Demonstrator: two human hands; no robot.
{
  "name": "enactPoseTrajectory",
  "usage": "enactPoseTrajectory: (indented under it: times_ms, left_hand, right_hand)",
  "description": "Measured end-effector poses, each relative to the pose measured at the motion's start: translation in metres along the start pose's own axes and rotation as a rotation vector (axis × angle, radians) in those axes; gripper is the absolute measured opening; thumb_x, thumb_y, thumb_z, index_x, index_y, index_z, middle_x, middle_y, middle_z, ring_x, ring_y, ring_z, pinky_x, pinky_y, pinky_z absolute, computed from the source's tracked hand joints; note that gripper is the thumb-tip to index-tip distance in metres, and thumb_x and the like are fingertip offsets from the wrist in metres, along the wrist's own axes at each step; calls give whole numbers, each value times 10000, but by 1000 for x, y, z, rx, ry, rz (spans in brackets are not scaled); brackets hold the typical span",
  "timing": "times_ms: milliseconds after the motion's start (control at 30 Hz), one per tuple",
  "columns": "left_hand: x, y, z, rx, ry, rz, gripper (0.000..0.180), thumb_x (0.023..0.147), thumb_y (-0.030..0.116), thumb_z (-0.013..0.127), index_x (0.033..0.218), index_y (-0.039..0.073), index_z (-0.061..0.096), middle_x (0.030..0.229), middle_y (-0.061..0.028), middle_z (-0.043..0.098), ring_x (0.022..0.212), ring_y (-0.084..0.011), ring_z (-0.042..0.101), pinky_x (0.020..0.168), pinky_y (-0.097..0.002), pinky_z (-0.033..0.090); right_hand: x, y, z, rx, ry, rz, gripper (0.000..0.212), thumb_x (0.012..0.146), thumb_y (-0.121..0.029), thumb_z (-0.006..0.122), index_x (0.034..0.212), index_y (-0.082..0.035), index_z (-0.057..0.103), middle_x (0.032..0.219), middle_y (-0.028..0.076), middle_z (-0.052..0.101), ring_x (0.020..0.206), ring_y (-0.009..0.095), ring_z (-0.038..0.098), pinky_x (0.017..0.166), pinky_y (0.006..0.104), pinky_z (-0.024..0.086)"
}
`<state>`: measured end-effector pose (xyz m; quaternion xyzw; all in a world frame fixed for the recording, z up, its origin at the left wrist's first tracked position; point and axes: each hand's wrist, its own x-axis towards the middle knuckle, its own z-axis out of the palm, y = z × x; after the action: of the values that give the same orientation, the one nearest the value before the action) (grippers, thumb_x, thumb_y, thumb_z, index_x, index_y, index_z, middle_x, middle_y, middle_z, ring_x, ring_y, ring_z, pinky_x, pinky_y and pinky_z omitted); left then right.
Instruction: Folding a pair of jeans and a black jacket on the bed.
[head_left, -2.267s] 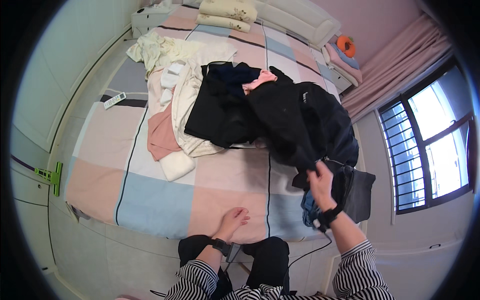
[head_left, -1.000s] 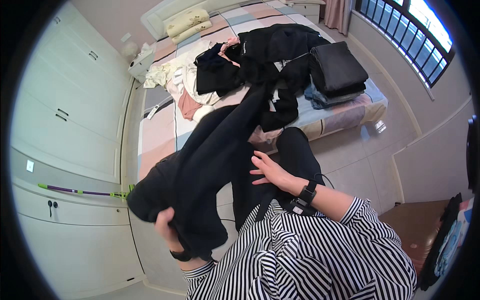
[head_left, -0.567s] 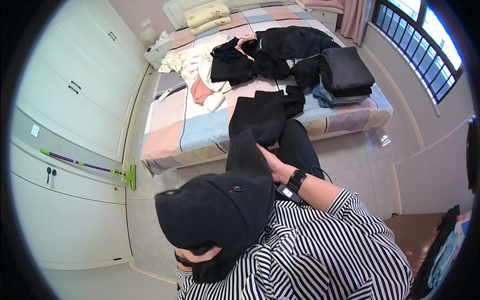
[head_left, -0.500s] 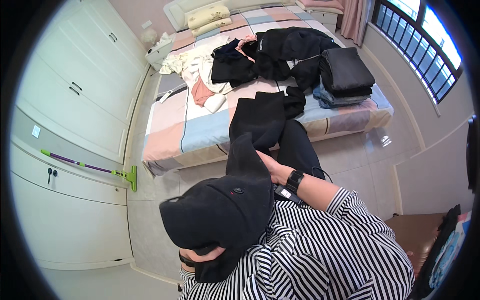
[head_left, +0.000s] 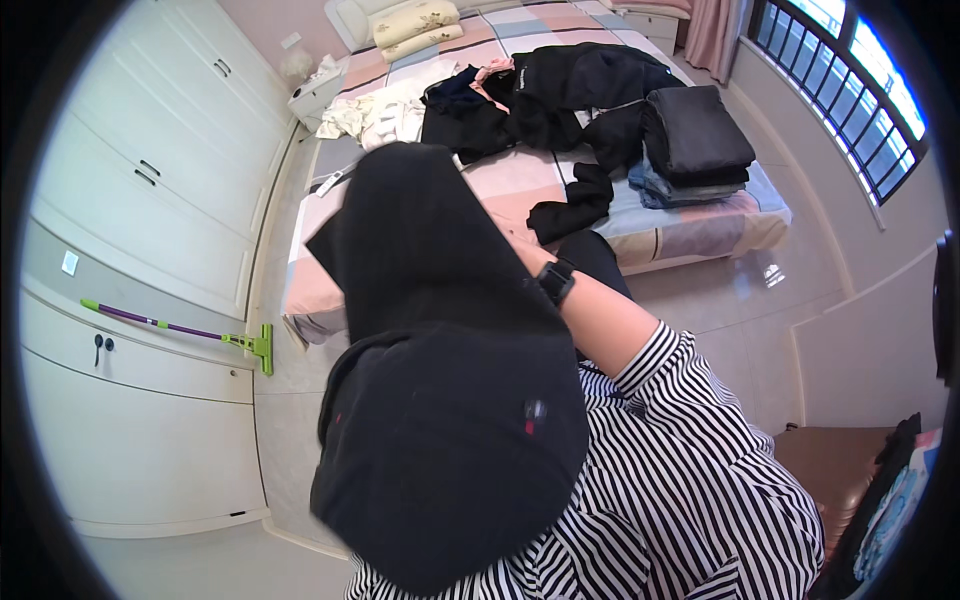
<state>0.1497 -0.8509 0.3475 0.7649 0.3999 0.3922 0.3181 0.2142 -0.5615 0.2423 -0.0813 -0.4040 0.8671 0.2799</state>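
In the head view, a black garment (head_left: 450, 420) hangs large before the camera, covering much of the person's striped shirt (head_left: 690, 440) and part of the bed (head_left: 700, 225). The right hand (head_left: 526, 256), a black watch (head_left: 555, 281) on its wrist, reaches behind the garment's edge; its fingers are hidden, so whether they grasp the cloth cannot be told. The left hand does not show, nor does the state of its fingers.

At the bed's right, a stack (head_left: 698, 135) sits neatly folded, apparently the finished share. The garment looks unfolded, while black clothes (head_left: 610, 80) and pale clothes (head_left: 385, 115) lie loose across the bed, seemingly left to do.

A small badge (head_left: 535, 410) and a red tab (head_left: 530, 427) mark the garment; neither is legible. A pale marking on the black clothes is too small to read.
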Motion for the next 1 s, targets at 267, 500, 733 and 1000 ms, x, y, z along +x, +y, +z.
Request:
enactPoseTrajectory:
  times_ms: [267, 500, 733, 1000]
  left_hand:
    - [103, -110, 35, -248, 8, -295, 582, 801, 41, 657, 1343, -21, 455, 1256, -78, 572, 1163, -166, 528, 1021, -323, 407]
    - [197, -166, 124, -145, -409, -249, 658, 799, 306, 664, 1267, -116, 477, 1200, -256, 601, 1120, -307, 586, 955, -339, 451]
    - [185, -136, 143, -200, -968, -317, 803, 905, 555, 545, 1407, -51, 386, 1248, -283, 570, 1211, -341, 539, 1049, -348, 397]
    - [120, -141, 88, -147, -551, -262, 646, 734, 281, 817, 1275, 33, 567, 1205, -112, 629, 1072, -261, 613, 927, -346, 477]
  right_hand:
    - [-127, 9, -144, -406, 491, 336, 345, 958, -270, 566, 1214, -47, 628, 1106, 30, 676, 989, 120, 624, 825, 242, 473]
    - [-199, -54, -117, -728, 513, -182, 435, 1024, -286, 463, 1348, 4, 490, 1294, 73, 562, 1186, 151, 510, 1023, 272, 374]
    - [-254, -91, -94, -1077, 474, 20, 552, 889, -142, 641, 1398, -39, 452, 1339, 111, 552, 1183, 182, 529, 1037, 309, 382]
    - [-301, -33, -159, -1098, 813, 38, 526, 833, -113, 680, 1318, -2, 509, 1177, 144, 642, 1098, 226, 601, 964, 324, 437]
